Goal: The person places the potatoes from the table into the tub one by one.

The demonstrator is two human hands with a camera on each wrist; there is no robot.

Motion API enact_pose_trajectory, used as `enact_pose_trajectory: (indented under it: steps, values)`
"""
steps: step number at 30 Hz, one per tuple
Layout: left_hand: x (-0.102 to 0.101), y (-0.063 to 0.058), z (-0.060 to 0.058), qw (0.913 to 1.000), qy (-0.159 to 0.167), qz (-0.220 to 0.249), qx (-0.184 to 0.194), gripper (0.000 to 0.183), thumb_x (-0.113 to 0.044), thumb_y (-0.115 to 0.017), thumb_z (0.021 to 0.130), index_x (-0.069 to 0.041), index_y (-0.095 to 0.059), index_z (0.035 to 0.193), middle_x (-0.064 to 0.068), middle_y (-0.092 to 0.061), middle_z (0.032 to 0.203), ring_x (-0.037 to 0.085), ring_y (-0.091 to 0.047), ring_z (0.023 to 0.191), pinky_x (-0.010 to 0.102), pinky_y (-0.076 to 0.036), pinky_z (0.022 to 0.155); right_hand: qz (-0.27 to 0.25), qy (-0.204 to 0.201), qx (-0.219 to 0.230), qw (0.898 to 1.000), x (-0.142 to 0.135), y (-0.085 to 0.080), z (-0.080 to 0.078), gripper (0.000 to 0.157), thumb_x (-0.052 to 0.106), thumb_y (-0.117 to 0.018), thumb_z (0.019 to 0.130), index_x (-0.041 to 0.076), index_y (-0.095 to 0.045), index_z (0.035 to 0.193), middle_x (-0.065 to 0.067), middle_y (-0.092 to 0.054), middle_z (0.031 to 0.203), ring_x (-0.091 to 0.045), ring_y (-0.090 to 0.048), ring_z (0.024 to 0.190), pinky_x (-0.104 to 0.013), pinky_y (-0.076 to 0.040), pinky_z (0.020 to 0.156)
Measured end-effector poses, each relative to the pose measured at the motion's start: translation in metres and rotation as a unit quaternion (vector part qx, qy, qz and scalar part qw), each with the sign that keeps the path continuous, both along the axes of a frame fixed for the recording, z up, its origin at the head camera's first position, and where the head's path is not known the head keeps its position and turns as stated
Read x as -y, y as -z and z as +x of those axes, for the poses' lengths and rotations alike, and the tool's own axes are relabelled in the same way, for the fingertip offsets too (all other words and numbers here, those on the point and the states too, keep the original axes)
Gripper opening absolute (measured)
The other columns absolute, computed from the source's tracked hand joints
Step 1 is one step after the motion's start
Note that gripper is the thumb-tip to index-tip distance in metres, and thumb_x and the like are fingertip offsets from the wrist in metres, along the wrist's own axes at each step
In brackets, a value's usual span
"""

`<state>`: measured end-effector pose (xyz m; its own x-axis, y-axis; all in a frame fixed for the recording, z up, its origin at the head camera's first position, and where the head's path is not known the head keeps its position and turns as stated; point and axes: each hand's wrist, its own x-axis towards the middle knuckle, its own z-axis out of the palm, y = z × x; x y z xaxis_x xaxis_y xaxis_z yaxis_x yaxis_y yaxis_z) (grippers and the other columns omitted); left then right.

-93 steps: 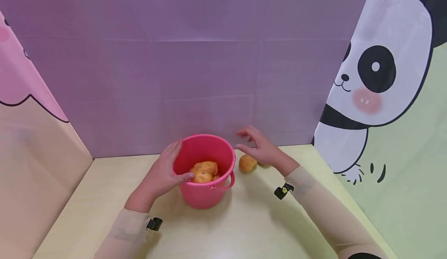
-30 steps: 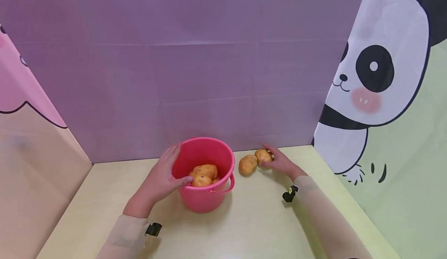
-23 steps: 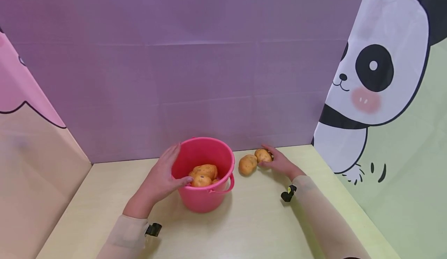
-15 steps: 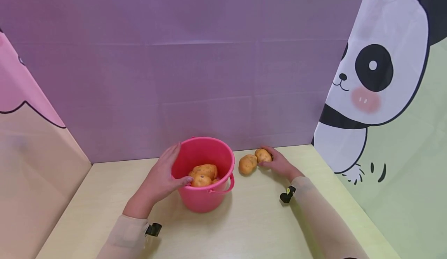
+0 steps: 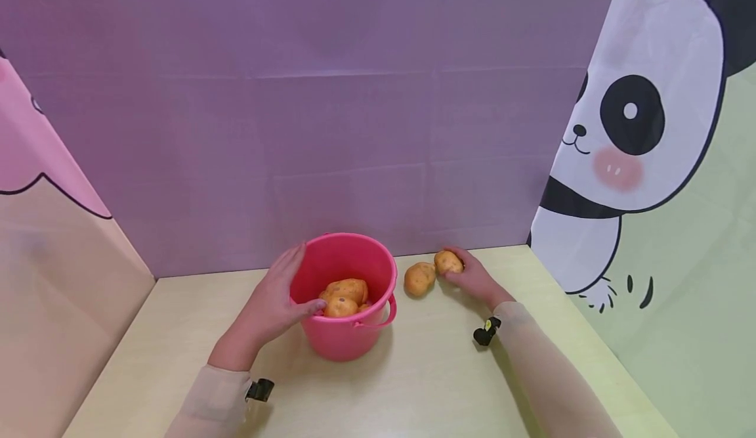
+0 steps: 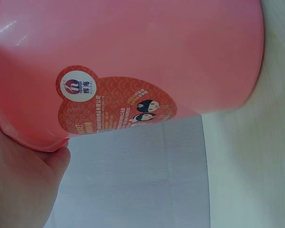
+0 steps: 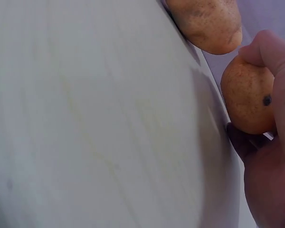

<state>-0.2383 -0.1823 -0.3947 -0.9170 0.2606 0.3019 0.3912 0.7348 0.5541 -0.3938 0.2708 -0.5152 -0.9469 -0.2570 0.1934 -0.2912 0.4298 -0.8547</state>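
A pink bucket (image 5: 348, 336) stands upright on the table with several potatoes (image 5: 345, 291) inside. My left hand (image 5: 274, 297) holds the bucket's left rim, thumb over the inner edge; the left wrist view shows fingers against the outside of the wall, near a red sticker (image 6: 116, 104). To the bucket's right, my right hand (image 5: 475, 277) grips a potato (image 5: 447, 262) between thumb and fingers. That same potato (image 7: 249, 95), with a dark spot, fills the grasp in the right wrist view. Another potato (image 5: 419, 279) lies on the table just left of it.
The pale wooden table (image 5: 425, 379) meets a purple backdrop (image 5: 354, 129) right behind the bucket and potatoes. Side panels rise at both edges, the right one printed with a panda (image 5: 655, 96). The bucket's handle (image 5: 380, 320) hangs at its right front.
My right hand has moved from above the potatoes to the far one, which has shifted slightly up and right in its grip. My left hand stays on the bucket rim.
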Motion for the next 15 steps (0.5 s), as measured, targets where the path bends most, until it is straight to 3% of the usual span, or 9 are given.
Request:
enact_pose_trajectory:
  steps: [7,15]
  values:
    - [0.001,0.001,-0.002,1.0,-0.001,0.002,0.003,0.125,-0.056,-0.091,0.085,-0.013,-0.02,0.178,0.017,-0.026,0.18,0.046,-0.024,0.164,0.07,-0.058,0.102,-0.012,0.006,-0.009,1.0,-0.003,-0.004,0.003,0.072,0.01,-0.079,0.099,0.003,-0.049,0.164,-0.027,-0.053,0.159,-0.04,-0.057,0.131,-0.047,-0.05,0.105]
    - [0.001,0.002,-0.003,1.0,0.001,0.008,0.006,0.125,-0.056,-0.092,0.084,-0.012,-0.021,0.178,0.018,-0.026,0.18,0.047,-0.024,0.163,0.07,-0.059,0.1,0.002,0.007,-0.023,1.0,-0.001,-0.015,0.008,0.071,0.012,-0.079,0.099,0.003,-0.05,0.164,-0.024,-0.056,0.159,-0.038,-0.059,0.132,-0.048,-0.05,0.108]
